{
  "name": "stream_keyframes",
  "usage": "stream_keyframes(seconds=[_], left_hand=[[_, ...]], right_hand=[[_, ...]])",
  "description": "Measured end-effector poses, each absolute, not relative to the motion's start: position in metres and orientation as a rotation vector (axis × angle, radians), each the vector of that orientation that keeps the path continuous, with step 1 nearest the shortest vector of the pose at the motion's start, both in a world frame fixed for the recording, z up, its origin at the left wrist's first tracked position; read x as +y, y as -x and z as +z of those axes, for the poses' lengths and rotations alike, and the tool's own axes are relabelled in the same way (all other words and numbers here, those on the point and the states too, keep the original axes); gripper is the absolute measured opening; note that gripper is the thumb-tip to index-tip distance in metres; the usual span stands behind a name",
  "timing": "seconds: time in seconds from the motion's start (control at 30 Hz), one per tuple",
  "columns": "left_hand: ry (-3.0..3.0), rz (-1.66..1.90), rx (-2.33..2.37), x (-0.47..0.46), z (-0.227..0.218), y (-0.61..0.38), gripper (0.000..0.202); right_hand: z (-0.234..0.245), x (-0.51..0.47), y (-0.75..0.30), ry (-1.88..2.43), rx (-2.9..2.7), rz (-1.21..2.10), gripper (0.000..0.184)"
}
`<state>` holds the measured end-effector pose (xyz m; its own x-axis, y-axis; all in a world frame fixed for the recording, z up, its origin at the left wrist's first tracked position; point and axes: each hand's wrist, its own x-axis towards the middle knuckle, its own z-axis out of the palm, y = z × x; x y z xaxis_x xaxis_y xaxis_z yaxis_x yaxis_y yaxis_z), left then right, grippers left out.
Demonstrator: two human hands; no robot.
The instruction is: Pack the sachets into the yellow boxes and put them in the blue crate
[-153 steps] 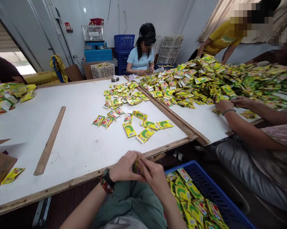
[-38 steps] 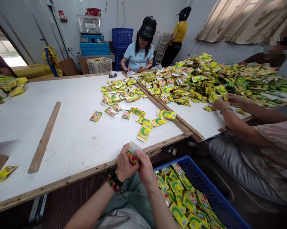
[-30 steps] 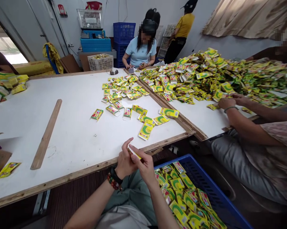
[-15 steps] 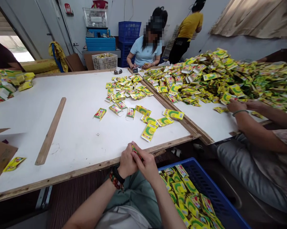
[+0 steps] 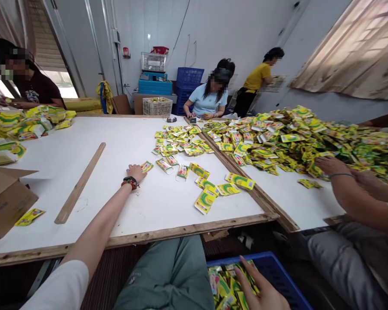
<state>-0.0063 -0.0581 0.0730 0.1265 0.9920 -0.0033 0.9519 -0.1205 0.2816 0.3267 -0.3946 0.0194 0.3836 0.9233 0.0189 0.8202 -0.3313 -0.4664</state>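
Note:
My left hand (image 5: 135, 172) reaches out over the white table, its fingers closed on the near end of a small yellow-and-green carton (image 5: 147, 166). Beads and a black band circle that wrist. Low on the right, my right hand (image 5: 261, 289) is over a blue plastic basket (image 5: 273, 260), with fingers apart and nothing seen between them. Yellow packs (image 5: 224, 286) fill the basket; the hand covers some of them. Several loose cartons (image 5: 204, 201) lie on the table to the right of my left hand, with a looser cluster (image 5: 181, 142) behind them.
A wooden strip (image 5: 80, 183) lies on the table, and a cardboard box (image 5: 9, 202) stands at its left. Beyond a wooden divider (image 5: 239, 172) rises a large heap of packs (image 5: 287, 137). A co-worker's hands (image 5: 334, 165) work there; other people are around the room.
My hands have parted from a small carton held between them. The left went forward to a carton on the table, the right down over the basket. The view has tilted up.

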Motion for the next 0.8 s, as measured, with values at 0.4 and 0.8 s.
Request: stream_keyframes(seconds=[0.4, 0.8], left_hand=[[-2.617, 1.044, 0.682, -0.219, 0.062, -0.057, 0.064], [-1.892, 1.135, 1.184, -0.256, -0.006, -0.105, 0.067]], right_hand=[[0.041, -0.294, -0.211, 1.370, -1.263, 0.827, 0.037], [0.007, -0.301, -0.200, 1.078, -0.710, 1.094, 0.032]])
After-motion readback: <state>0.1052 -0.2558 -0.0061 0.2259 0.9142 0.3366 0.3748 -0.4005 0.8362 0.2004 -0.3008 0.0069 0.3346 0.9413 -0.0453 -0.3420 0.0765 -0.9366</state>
